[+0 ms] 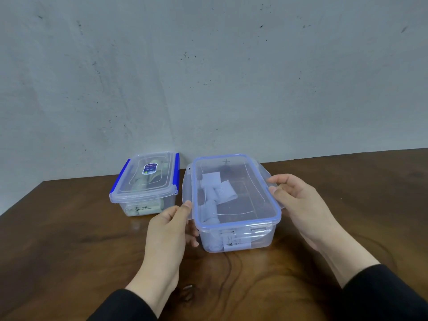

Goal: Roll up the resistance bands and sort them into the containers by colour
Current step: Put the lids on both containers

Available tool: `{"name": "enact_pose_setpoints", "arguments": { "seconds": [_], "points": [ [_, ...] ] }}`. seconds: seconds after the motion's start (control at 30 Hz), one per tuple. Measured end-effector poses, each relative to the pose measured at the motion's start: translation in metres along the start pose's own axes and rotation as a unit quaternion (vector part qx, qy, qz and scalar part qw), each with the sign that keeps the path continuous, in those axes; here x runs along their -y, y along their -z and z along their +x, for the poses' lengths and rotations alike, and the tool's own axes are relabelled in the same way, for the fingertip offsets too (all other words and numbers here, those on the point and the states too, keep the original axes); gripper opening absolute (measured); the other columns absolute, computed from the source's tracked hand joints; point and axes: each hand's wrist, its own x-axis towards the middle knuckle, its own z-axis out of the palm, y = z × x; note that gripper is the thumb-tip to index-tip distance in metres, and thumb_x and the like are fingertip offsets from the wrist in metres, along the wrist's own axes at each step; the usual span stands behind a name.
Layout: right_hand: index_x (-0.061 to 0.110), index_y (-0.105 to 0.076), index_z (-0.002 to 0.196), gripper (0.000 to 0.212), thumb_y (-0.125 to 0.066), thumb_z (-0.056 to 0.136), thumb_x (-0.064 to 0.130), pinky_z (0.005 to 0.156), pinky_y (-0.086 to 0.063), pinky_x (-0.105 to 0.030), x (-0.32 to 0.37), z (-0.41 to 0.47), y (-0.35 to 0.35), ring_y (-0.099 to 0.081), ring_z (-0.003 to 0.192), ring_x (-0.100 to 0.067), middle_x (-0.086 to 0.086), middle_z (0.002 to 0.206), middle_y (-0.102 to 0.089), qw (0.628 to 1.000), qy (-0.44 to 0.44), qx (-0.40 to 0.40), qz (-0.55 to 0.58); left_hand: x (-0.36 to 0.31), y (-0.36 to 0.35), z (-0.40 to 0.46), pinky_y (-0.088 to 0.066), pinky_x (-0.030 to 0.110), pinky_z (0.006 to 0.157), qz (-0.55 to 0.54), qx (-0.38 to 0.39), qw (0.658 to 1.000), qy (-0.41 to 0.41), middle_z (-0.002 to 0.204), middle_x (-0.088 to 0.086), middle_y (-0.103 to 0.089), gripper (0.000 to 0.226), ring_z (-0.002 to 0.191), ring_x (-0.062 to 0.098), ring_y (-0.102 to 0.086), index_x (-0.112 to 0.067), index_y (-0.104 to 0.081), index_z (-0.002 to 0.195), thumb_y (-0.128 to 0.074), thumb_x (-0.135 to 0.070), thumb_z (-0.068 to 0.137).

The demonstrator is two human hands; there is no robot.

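Head view: both hands, left [167, 224] and right [298, 198], have fingers curled on the side flaps of the clear plastic container with pale-blue rolled bands [236, 202] on the brown wooden worktop [69, 228].

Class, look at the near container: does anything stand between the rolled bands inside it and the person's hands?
Yes. The clear plastic lid with a blue rim covers the near clear container; both hands touch its side flaps, so the pale blue rolled bands sit beneath it.

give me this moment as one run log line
stage: closing near container | lid: on, side flaps out | left hand: at left flap | right hand: at right flap | inside: pale blue rolled bands | far container: lidded
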Motion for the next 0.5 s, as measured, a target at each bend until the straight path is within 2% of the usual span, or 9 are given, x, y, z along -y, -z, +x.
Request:
{"name": "enact_pose_setpoints", "arguments": {
  "seconds": [0.1, 0.2, 0.3, 0.4, 0.5],
  "points": [
    [0.03, -0.065, 0.107, 0.014, -0.056, 0.1, 0.023, 0.071, -0.053, -0.027, -0.0008, -0.0006, -0.001, -0.072, 0.082, -0.011, 0.004, 0.089, -0.075, 1.0, 0.0, 0.003, -0.011, 0.002, -0.0003, 0.0013, -0.05, 0.041, 0.064, -0.007, -0.006, 1.0, 0.005, 0.082, 0.023, -0.07, 0.035, 0.06, 0.026, -0.056, 0.001, -0.068, 0.084, -0.056, -0.029, 0.097],
    [0.029, -0.065, 0.108, 0.014, -0.056, 0.1, 0.023, 0.071, -0.053, -0.028, -0.001, -0.0002, -0.0011, -0.072, 0.082, -0.013, 0.002, 0.088, -0.075, 1.0, 0.004, 0.003, -0.009, 0.0034, -0.0008, 0.0016, -0.052, 0.044, 0.069, -0.004, -0.007, 1.0, 0.007, 0.085, 0.017, -0.073, 0.034, 0.064, 0.025, -0.059, 0.0, -0.07, 0.087, -0.055, -0.029, 0.097],
    [0.03, -0.064, 0.109, 0.014, -0.055, 0.1, 0.024, 0.073, -0.056, -0.03, -0.001, 0.0008, -0.0019, -0.072, 0.082, -0.012, 0.004, 0.086, -0.075, 1.0, 0.008, 0.005, -0.026, 0.0034, -0.0008, 0.002, -0.053, 0.043, 0.068, -0.007, -0.013, 1.0, 0.001, 0.087, 0.014, -0.074, 0.033, 0.066, 0.026, -0.06, -0.001, -0.071, 0.088, -0.054, -0.027, 0.098],
    [0.031, -0.064, 0.109, 0.014, -0.056, 0.1, 0.024, 0.073, -0.055, -0.031, -0.0024, 0.0021, -0.0023, -0.072, 0.081, -0.012, 0.005, 0.086, -0.075, 1.0, 0.009, 0.001, -0.025, 0.0024, -0.0014, 0.0024, -0.058, 0.05, 0.077, 0.003, -0.004, 1.0, 0.005, 0.091, 0.01, -0.076, 0.032, 0.08, 0.03, -0.069, -0.005, -0.072, 0.092, -0.052, -0.029, 0.099],
    [0.032, -0.065, 0.108, 0.014, -0.057, 0.099, 0.024, 0.07, -0.054, -0.029, -0.0029, 0.0031, -0.0019, -0.072, 0.082, -0.014, 0.003, 0.085, -0.075, 1.0, 0.01, -0.006, -0.018, -0.0007, -0.0024, 0.0021, -0.057, 0.054, 0.082, 0.013, 0.003, 1.0, 0.007, 0.093, 0.003, -0.076, 0.032, 0.088, 0.028, -0.072, -0.004, -0.072, 0.093, -0.052, -0.028, 0.1]
  ]
}}
